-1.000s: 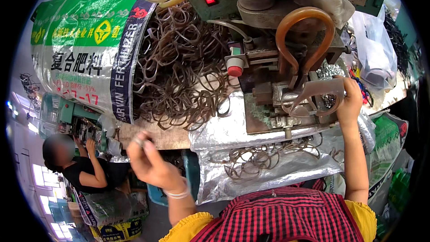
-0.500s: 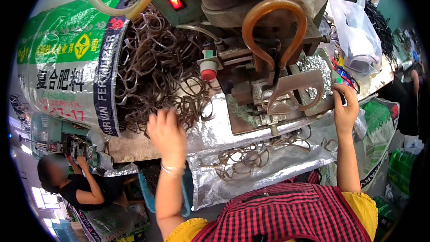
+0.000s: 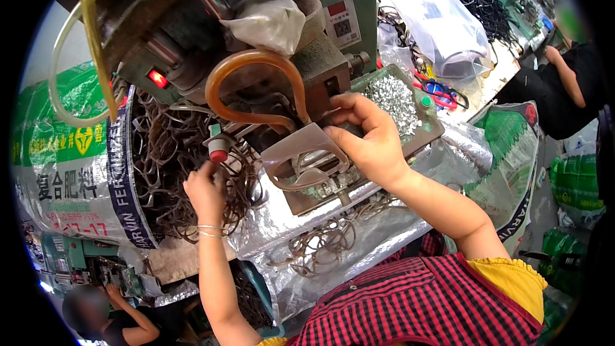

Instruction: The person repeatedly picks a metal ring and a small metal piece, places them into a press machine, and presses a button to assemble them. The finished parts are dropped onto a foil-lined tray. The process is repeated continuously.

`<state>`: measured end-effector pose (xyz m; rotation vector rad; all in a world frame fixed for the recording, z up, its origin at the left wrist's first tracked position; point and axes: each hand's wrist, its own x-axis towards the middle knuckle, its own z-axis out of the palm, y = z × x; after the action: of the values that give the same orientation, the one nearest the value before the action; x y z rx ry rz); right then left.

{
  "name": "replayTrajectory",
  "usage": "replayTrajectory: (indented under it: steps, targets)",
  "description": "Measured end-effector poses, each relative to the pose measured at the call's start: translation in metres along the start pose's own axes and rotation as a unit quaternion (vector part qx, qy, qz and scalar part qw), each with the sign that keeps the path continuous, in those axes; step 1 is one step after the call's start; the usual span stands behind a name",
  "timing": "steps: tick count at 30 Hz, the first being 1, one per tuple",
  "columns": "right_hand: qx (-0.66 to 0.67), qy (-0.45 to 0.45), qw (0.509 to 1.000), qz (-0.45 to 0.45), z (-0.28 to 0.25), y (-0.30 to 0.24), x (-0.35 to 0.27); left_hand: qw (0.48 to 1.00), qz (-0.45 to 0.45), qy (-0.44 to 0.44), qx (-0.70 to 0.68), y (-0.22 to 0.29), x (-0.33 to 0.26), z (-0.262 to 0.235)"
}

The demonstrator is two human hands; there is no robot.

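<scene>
one frame (image 3: 291,145) sits at the press (image 3: 320,67), the right hand (image 3: 375,147) beside it, thumb and finger parted, gripping nothing visible; the left hand (image 3: 205,195), grip hidden, is by the button (image 3: 218,156): a bump could pinch fingers.

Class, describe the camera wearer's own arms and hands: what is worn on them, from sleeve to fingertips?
The left hand and right hand are ungloved. Thin, pale bands circle the left wrist; the right wrist shows none. The right sleeve is short and yellow with a gathered edge, beside a red-and-black checked garment.
</scene>
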<state>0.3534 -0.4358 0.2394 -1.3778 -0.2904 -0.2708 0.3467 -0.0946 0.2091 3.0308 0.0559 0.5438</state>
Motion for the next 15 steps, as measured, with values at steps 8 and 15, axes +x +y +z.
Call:
replayTrajectory:
  steps: [8, 15]
  targets:
    - [0.179, -0.019, 0.977, 0.111, 0.021, -0.024, 0.001, 0.734, -0.159, 0.042, -0.659, 0.020, 0.006, -0.032]
    - [0.096, -0.066, 0.991, 0.069, 0.005, -0.049, -0.023, 0.745, -0.259, 0.159, -0.593, 0.088, -0.064, -0.058]
